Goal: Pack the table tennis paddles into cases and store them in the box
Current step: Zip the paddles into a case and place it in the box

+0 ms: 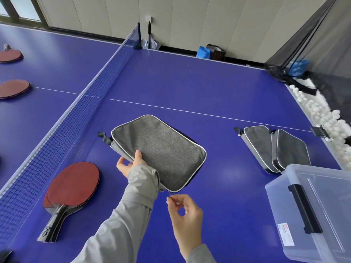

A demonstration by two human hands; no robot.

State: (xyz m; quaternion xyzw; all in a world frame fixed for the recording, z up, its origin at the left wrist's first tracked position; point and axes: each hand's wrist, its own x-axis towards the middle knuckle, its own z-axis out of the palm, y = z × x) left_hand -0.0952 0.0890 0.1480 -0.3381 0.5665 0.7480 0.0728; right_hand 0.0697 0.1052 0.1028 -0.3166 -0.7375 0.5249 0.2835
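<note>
**Early days: one case in hand, nothing visibly in the box**

We hold a grey case [159, 150] lifted above the blue table [190, 82] in the middle of the frame. Our left hand [131, 164] grips its left edge, thumb on top and fingers curled under. Our right hand [185, 213], just below the case's near corner, pinches the zipper pull [169, 195] between thumb and forefinger, with the other fingers loosely curled. We cannot tell whether the case holds a paddle, nor whether the zip is being run open or shut.

By our reading, most of the work is left. A stack of paddles [74, 185] lies bare at lower left, just beside the net [76, 118]. Past the net, at the left edge of the frame, a second red paddle [14, 88] and a third red paddle [10, 56] also lie uncased. At centre right two spare cases [275, 149] lie overlapping on the table, flat and apparently unfilled.

The clear box [322, 205] sits at lower right, close to those spare cases, with a black latch on its near side. Only part of it shows, and we see no case through its translucent wall, so we judge nothing stored yet.

What remains, as we see it, is to case each loose paddle, zip up, and load every case into the box.
</note>
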